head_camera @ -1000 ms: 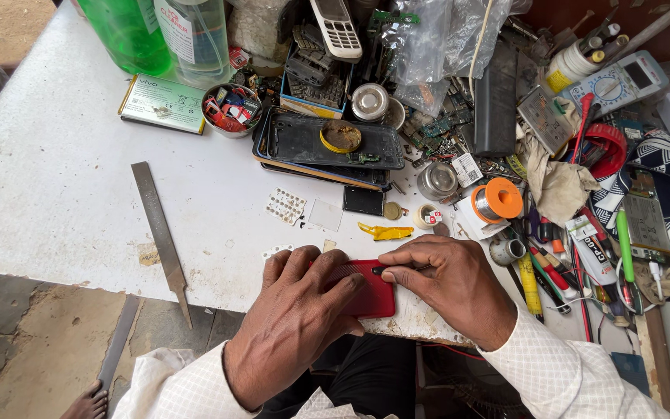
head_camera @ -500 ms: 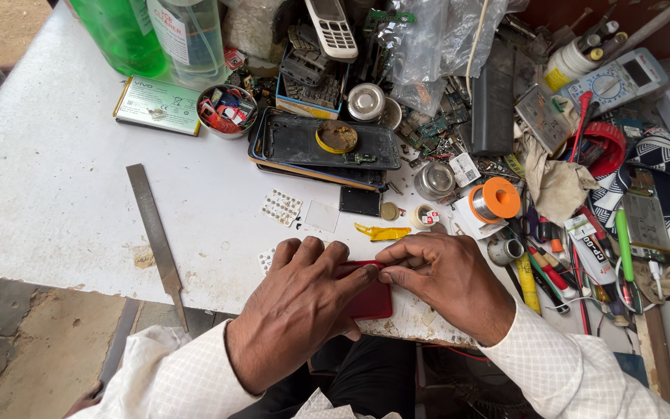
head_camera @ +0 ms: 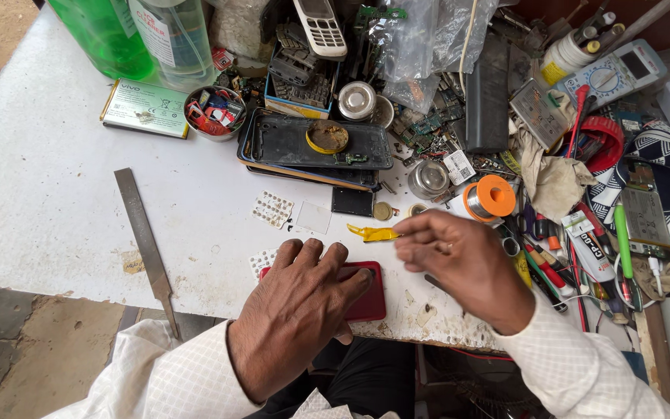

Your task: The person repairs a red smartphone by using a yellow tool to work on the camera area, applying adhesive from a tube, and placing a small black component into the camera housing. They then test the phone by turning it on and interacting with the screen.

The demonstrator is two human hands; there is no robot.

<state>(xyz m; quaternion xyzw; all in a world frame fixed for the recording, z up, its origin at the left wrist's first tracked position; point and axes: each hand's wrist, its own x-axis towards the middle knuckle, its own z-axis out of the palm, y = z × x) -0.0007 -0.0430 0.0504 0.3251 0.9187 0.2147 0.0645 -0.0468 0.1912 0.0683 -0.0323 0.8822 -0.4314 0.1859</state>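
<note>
My left hand (head_camera: 296,310) lies flat, fingers spread, pinning the red phone (head_camera: 366,299) at the near edge of the white table (head_camera: 56,225). My right hand (head_camera: 459,260) is raised, fingertips pinched beside the yellow pick (head_camera: 372,233), holding nothing I can see. Phone looks closed; opening it remains, I'd judge.

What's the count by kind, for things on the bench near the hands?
Red phone, under the left hand: 1
Yellow pick, by the right hand: 1
Metal file: 1
Solder spool: 1
Keypad sheets: 2
Total: 6
</note>
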